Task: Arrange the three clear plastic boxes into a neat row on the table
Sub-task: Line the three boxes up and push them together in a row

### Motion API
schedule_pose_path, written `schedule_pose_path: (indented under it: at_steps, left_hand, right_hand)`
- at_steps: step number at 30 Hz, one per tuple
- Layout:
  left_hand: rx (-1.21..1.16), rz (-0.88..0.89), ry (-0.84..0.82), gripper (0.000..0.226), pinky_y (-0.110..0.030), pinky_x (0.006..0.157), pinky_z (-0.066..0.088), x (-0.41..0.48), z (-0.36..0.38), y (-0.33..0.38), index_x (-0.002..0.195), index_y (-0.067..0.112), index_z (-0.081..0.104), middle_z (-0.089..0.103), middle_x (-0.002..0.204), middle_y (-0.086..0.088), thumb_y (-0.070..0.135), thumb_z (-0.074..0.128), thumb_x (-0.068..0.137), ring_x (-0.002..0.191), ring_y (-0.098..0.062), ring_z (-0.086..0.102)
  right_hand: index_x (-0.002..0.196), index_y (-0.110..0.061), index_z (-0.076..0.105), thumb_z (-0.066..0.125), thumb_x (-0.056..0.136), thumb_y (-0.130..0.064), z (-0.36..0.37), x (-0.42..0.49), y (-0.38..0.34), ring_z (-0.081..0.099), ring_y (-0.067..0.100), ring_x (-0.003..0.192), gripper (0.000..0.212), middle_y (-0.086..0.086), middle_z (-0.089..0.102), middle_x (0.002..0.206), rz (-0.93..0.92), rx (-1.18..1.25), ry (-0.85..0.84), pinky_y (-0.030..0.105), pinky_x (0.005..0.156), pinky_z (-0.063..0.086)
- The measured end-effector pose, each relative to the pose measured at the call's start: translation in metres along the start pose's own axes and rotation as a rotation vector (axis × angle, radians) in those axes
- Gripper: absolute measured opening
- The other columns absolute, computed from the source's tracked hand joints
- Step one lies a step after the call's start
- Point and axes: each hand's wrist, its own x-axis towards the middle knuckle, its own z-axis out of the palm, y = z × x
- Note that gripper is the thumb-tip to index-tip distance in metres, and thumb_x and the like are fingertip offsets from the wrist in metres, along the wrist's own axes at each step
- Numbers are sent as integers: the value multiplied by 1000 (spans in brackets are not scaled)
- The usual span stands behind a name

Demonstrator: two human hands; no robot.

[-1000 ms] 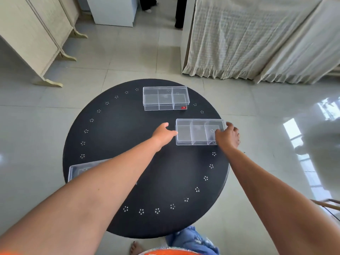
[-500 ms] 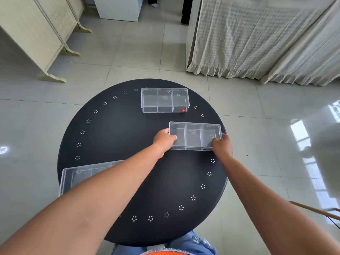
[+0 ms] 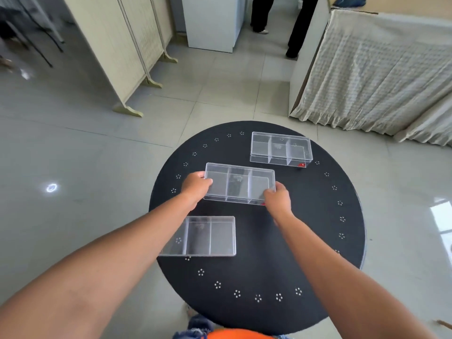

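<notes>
Three clear plastic boxes, each split into three compartments, are on or over the round black table (image 3: 305,241). The middle box (image 3: 239,183) is held at both short ends, my left hand (image 3: 195,188) on its left end and my right hand (image 3: 277,199) on its right near corner. Whether it rests on the table or is slightly lifted I cannot tell. The far box (image 3: 281,148) lies at the table's back right, with a small red sticker at its corner. The near box (image 3: 208,236) lies at the left edge, partly hidden under my left forearm.
A cream folding screen (image 3: 117,45) stands on the tiled floor at back left. A white cabinet (image 3: 212,20) and a person's dark-trousered legs (image 3: 298,23) are behind the table. A cloth-draped piece of furniture (image 3: 379,74) stands at back right.
Both hands have carried the middle box leftward and toward the table's centre. The camera has shifted, so the near box shows more fully.
</notes>
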Motion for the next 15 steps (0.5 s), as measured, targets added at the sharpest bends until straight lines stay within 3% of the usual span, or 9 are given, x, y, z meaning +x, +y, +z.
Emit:
schedule_pose_path:
  at_steps: [3, 6, 10, 15]
  left_hand:
    - [-2, -30, 47, 38, -34, 83, 56, 10, -35, -17, 123, 19, 67, 71, 106, -3, 17, 57, 86, 91, -22, 64]
    - [-9, -50, 75, 37, -39, 86, 56, 16, -63, -32, 124, 18, 66, 69, 99, -2, 16, 58, 88, 90, -23, 65]
    - [-12, -96, 110, 46, -43, 94, 55, 24, -84, -52, 131, 17, 62, 70, 118, -5, 18, 62, 85, 107, -27, 66]
    - [-32, -113, 131, 39, -42, 94, 56, 26, -97, -66, 125, 17, 66, 71, 107, -3, 15, 63, 85, 100, -25, 67]
  right_hand:
    - [117, -21, 61, 43, 84, -15, 37, -9, -9, 68, 23, 90, 38, -1, 71, 98, 3, -4, -55, 37, 80, 57]
    - [116, -21, 61, 41, 82, -15, 67, -17, -14, 68, 21, 85, 41, 1, 72, 98, 7, -16, -102, 34, 73, 56]
    - [117, -18, 62, 41, 81, -14, 90, -24, -15, 65, 20, 78, 42, 2, 72, 97, 10, -47, -127, 36, 75, 55]
    - [121, -13, 60, 39, 84, -11, 106, -29, -14, 51, 15, 61, 43, -6, 59, 76, 4, -113, -135, 28, 57, 42]
